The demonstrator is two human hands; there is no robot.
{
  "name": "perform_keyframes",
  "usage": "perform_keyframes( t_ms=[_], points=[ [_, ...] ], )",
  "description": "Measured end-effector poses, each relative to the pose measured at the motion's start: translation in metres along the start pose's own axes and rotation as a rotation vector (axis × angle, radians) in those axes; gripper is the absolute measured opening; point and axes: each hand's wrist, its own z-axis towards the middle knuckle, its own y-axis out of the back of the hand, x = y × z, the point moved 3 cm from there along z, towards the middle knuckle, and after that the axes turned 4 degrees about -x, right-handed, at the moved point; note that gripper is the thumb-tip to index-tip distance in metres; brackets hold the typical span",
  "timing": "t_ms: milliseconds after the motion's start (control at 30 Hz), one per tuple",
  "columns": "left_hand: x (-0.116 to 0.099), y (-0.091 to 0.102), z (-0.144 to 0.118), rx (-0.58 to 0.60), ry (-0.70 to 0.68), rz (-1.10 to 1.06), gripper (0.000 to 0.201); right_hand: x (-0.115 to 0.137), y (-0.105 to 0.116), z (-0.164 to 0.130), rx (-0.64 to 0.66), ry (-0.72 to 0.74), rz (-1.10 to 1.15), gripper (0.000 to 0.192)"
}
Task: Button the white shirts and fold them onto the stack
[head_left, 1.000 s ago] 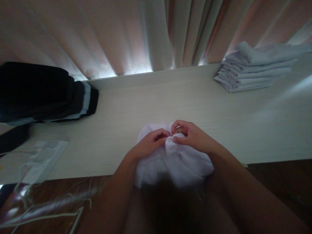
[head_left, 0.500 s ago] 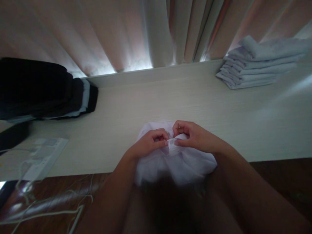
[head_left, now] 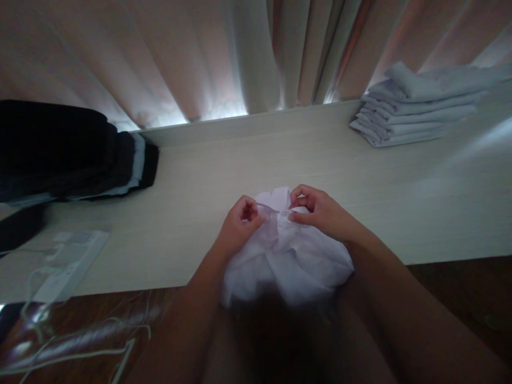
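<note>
While the head view is dim, its main things read clearly.

Head view, garment: one white garment (head_left: 286, 256), thin and crumpled, bunched at the near edge of the pale table (head_left: 248, 160), at about 6 o'clock in the picture; its lower part hangs off the edge toward the person. A small flap of cloth stands up at its far side, between the two hands.

Head view, left hand: the left hand (head_left: 240, 224) is curled shut, pinching a fold of the white garment between thumb and fingers, at about 9 o'clock of the bundle's top.

Head view, right hand: the right hand (head_left: 316, 210) is likewise closed, its fingertips nipping the same raised fold at about 3 o'clock of it; the two hands sit near each other without touching.

Head view, counts: two hands, one garment in hand, one stack of folded light cloths (head_left: 416, 114) at 2 o'clock, one dark folded pile (head_left: 68, 152) at 9 o'clock, one white power strip (head_left: 68, 261) with cords at 8 o'clock, and curtains (head_left: 256, 53) along 12 o'clock.

Head view, change from half a second ago: the hands have moved slightly farther up the table and apart, so the fold between them is stretched out; the flap now pokes up behind it. The stack, pile and strip lie as before.
</note>
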Motion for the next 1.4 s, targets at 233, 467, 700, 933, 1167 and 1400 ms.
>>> perform_keyframes(
  t_ms=[233,467,700,933,1167,1400],
  points=[
    [-0.002,-0.019,-0.009,0.248,-0.114,0.257,0.022,-0.002,0.003,0.007,-0.152,0.046,0.182,0.033],
    [-0.002,-0.015,-0.002,0.071,-0.124,0.523,0.017,-0.006,0.005,0.011,-0.426,0.178,-0.028,0.026],
    [-0.005,0.015,0.003,-0.236,0.057,0.559,0.019,0.023,0.005,-0.009,-0.680,0.393,-0.414,0.014],
    [0.006,0.018,0.007,-0.229,0.117,0.578,0.018,-0.005,-0.011,0.003,-0.109,0.294,-0.578,0.027],
    [0.018,0.028,0.010,-0.163,0.206,0.450,0.026,-0.016,-0.014,0.008,0.033,0.202,-0.636,0.013],
    [0.025,0.047,0.010,0.008,0.241,0.492,0.018,-0.010,-0.007,0.009,-0.044,0.107,-0.303,0.017]
  ],
)
